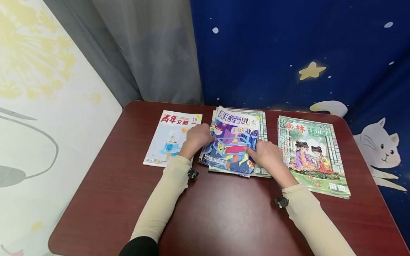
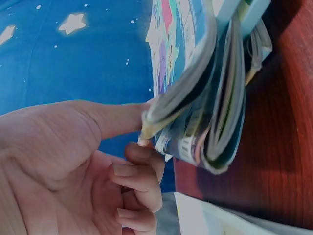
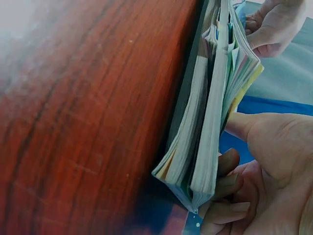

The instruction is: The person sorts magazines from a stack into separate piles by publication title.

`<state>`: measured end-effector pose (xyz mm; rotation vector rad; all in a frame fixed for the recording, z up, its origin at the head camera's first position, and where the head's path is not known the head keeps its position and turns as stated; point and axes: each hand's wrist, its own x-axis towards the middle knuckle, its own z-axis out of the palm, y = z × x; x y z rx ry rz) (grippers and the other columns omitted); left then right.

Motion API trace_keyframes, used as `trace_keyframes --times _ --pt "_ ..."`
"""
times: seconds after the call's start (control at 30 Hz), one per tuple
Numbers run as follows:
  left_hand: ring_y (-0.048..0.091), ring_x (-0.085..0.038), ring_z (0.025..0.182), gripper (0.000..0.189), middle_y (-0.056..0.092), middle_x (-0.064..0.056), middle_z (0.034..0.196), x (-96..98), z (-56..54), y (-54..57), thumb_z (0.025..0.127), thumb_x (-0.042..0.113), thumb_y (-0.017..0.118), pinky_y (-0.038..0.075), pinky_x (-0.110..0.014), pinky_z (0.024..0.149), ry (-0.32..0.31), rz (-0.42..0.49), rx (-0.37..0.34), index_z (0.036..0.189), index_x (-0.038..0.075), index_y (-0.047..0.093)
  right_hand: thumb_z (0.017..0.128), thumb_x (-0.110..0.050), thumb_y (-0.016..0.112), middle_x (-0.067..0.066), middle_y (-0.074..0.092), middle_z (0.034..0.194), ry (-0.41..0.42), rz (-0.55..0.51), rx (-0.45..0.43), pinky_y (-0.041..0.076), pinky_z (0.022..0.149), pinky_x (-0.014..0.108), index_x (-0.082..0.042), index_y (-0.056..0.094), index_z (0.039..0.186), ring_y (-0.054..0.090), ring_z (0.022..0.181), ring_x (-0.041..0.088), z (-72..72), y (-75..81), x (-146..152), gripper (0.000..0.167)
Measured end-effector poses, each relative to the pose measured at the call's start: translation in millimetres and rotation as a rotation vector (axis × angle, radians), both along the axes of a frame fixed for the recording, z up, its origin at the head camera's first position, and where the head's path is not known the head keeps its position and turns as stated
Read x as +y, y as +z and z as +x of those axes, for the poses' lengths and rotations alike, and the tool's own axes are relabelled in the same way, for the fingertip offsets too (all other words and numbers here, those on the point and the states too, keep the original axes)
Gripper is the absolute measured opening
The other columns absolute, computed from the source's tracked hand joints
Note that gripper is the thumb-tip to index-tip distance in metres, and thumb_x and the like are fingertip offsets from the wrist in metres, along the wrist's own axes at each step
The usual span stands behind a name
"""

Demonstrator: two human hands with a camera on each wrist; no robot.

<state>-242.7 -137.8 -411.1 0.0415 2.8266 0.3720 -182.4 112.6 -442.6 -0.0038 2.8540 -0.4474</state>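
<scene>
A purple illustrated magazine point(image 1: 232, 133) lies on top of the middle pile, turned slightly against the green magazines point(image 1: 264, 133) beneath it. My left hand point(image 1: 198, 138) pinches its left edge; in the left wrist view, the thumb of the left hand point(image 2: 73, 142) lies on the spine side of the top magazine point(image 2: 183, 83), fingertips curled underneath. From the right, my right hand point(image 1: 268, 155) pinches the opposite edge with the thumb over the cover. In the right wrist view, fingers of the right hand point(image 3: 274, 156) curl by the page edges of the stacked magazines point(image 3: 210, 132).
A white-and-blue magazine point(image 1: 168, 140) with red lettering lies to the left, partly behind my left forearm. At the right is a pile of green magazines point(image 1: 312, 153) showing two drawn figures. The dark red table point(image 1: 205, 220) reaches back to grey and blue curtains point(image 1: 256, 53).
</scene>
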Motion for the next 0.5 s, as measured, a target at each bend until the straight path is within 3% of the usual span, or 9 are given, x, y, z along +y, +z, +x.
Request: trace_keyframes --times 0.13,0.27,0.37,0.5 --pt "0.059 -0.023 0.076 0.04 0.06 -0.004 0.081 -4.3 -0.7 0.6 0.093 0.049 0.077 0.045 -0.036 0.065 -0.014 -0.008 -0.009 0.096 0.01 0.067 0.101 -0.066 0.056 0.012 0.062 0.073 -0.003 -0.001 0.021 0.042 0.049 0.039 -0.006 0.063 0.092 0.059 0.062 0.028 1.6 -3.7 -0.5 0.062" --pt "0.054 -0.02 0.069 0.039 0.049 -0.001 0.07 -12.1 -3.3 -1.5 0.095 0.045 0.077 0.034 -0.032 0.059 -0.084 0.093 0.011 0.081 0.014 0.058 0.101 -0.065 0.057 0.015 0.066 0.077 -0.006 -0.007 0.063 0.043 0.049 0.04 -0.002 0.064 0.101 0.062 0.064 0.03 3.7 -7.2 0.3 0.063" --pt "0.059 -0.024 0.064 0.035 0.052 0.001 0.062 -19.5 -6.3 -4.8 0.097 0.039 0.076 0.034 -0.029 0.056 -0.097 0.274 -0.01 0.08 0.015 0.059 0.101 -0.063 0.058 0.013 0.062 0.072 0.018 -0.035 0.079 0.04 0.048 0.039 -0.003 0.063 0.096 0.059 0.061 0.028 3.9 -7.7 3.2 0.06" --pt "0.058 -0.028 0.054 0.025 0.053 0.0 0.052 -30.0 -9.2 -9.8 0.1 0.031 0.074 0.035 -0.029 0.052 -0.047 0.616 -0.105 0.089 0.011 0.064 0.103 -0.06 0.058 0.006 0.055 0.065 0.056 -0.096 0.064 0.036 0.049 0.036 -0.009 0.058 0.086 0.052 0.057 0.023 4.1 -6.7 9.2 0.054"
